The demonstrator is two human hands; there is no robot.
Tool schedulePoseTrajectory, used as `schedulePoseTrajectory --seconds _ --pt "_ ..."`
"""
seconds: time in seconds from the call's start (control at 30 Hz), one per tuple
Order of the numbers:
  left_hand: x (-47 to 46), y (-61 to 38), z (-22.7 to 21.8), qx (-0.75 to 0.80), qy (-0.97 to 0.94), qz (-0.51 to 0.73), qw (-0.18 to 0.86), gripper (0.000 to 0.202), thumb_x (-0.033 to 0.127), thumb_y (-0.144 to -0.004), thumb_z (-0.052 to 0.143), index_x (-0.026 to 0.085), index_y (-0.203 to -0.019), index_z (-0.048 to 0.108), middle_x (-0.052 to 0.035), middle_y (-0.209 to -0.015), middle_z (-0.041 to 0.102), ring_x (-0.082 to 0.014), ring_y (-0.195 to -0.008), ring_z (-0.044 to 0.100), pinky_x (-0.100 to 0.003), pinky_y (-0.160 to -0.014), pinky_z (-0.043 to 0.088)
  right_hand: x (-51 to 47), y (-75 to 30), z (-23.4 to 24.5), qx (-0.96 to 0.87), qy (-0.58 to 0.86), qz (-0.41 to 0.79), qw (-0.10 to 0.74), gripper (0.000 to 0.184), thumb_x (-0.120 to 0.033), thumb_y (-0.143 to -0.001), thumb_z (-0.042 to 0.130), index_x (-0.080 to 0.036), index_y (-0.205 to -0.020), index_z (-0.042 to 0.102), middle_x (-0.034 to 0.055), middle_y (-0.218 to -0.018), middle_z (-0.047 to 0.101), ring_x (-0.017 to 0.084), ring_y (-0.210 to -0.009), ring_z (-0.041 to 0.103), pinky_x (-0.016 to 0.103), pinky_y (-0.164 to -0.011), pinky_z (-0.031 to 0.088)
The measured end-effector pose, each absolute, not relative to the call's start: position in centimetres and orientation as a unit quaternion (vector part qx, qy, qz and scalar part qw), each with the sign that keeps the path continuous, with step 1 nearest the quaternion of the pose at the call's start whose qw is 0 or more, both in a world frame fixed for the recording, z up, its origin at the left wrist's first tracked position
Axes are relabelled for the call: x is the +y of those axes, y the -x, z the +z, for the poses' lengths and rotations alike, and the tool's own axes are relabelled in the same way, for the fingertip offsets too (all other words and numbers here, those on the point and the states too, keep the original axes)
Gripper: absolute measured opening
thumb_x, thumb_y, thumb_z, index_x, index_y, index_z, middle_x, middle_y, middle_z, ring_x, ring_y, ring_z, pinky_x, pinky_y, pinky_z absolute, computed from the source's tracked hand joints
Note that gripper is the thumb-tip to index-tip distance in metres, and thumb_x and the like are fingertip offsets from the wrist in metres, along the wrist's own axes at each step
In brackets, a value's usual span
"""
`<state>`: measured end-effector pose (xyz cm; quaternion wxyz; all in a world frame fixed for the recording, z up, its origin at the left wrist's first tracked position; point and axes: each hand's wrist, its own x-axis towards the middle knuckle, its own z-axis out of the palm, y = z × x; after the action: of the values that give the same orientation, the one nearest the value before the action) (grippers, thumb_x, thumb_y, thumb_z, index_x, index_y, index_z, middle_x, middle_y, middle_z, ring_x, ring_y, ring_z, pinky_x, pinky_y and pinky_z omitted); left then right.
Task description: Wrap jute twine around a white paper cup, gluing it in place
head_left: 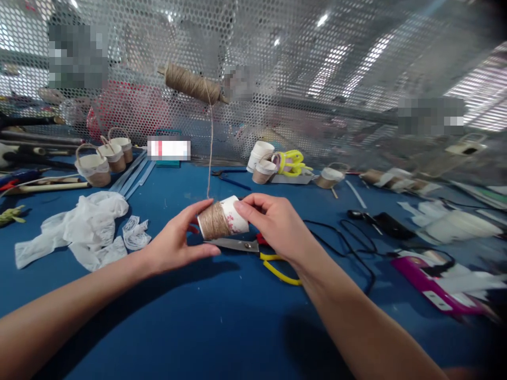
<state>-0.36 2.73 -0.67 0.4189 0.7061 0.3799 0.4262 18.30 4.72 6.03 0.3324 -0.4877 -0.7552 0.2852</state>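
Baskets (112,157): three, handled, standing on the bench (222,327).
Left hand (178,232): fingers spread wide around the cup's wrapped end; firmness of contact cannot be told.
Twine (210,148): runs uncut from the spool (190,84) to the cup.
Cup (224,217): between both hands, above the bench; judged part done, narrow end wrapped, printed band toward the rim left bare.
Right hand (273,221): fingers pinch the bare rim end.
Scissors (237,245): below the cup.

The cup (238,215) is apparently made of smooth, matt paper and is wrapped in rough, fibrous twine (215,221).
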Motion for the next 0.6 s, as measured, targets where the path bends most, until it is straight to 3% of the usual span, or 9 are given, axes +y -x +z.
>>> schedulePoseTrajectory --seconds 0.07,0.17,0.27,0.4,0.5,0.6 --pt "2.6 0.1 -0.7 0.356 -0.694 0.423 0.461 0.069 0.030 -0.069 0.069 0.020 -0.128 0.034 -0.0129 -0.127 0.045 -0.0249 -0.102 0.052 -0.036 -0.084 0.044 4.9 -18.3 5.7 -0.741 0.475 0.323 0.348 0.031 -0.041 -0.080 0.051 -0.016 -0.062 0.055 -0.0019 -0.058 0.050 0.010 -0.053 0.042 0.024 -0.053 0.036" --pt "2.6 0.0 -0.5 0.329 -0.595 0.437 0.589 0.053 0.035 -0.074 0.063 0.016 -0.119 0.043 -0.0110 -0.102 0.059 -0.0183 -0.080 0.058 -0.032 -0.073 0.045 5.0 -18.5 5.9 -0.753 0.425 0.355 0.355 0.039 -0.048 -0.084 0.042 -0.016 -0.068 0.057 0.0006 -0.063 0.055 0.012 -0.060 0.048 0.026 -0.058 0.040" --pt "2.7 0.1 0.0 0.282 -0.471 0.430 0.717 0.041 0.045 -0.078 0.055 0.015 -0.106 0.052 -0.0087 -0.082 0.063 -0.0147 -0.065 0.058 -0.028 -0.064 0.044 4.8 -19.0 6.8 -0.794 0.387 0.340 0.322 0.028 -0.042 -0.082 0.049 -0.017 -0.080 0.061 0.0022 -0.076 0.062 0.015 -0.071 0.054 0.027 -0.067 0.042" --pt "2.9 0.2 0.1 0.243 -0.394 0.372 0.805 0.050 0.058 -0.076 0.047 0.014 -0.098 0.059 -0.0105 -0.081 0.066 -0.0155 -0.064 0.059 -0.029 -0.065 0.045 4.6 -19.3 7.7 -0.832 0.402 0.279 0.262 0.017 -0.033 -0.076 0.059 -0.018 -0.084 0.062 0.0009 -0.081 0.062 0.014 -0.072 0.054 0.026 -0.067 0.042" --pt "2.9 0.2 -0.1 0.265 -0.427 0.338 0.796 0.063 0.067 -0.076 0.036 0.012 -0.098 0.059 -0.0125 -0.084 0.064 -0.0172 -0.065 0.059 -0.030 -0.063 0.044 4.5 -19.3 7.6 -0.839 0.402 0.270 0.247 0.016 -0.032 -0.079 0.055 -0.018 -0.076 0.061 -0.0004 -0.075 0.059 0.011 -0.064 0.051 0.024 -0.061 0.041" --pt "2.8 0.3 -0.3 0.346 -0.546 0.387 0.657 0.053 0.057 -0.080 0.044 0.014 -0.110 0.052 -0.0122 -0.099 0.060 -0.0189 -0.079 0.057 -0.031 -0.068 0.043 4.2 -19.5 7.4 -0.832 0.419 0.268 0.245 0.019 -0.032 -0.082 0.050 -0.018 -0.071 0.057 -0.0015 -0.068 0.055 0.010 -0.059 0.047 0.023 -0.056 0.039"
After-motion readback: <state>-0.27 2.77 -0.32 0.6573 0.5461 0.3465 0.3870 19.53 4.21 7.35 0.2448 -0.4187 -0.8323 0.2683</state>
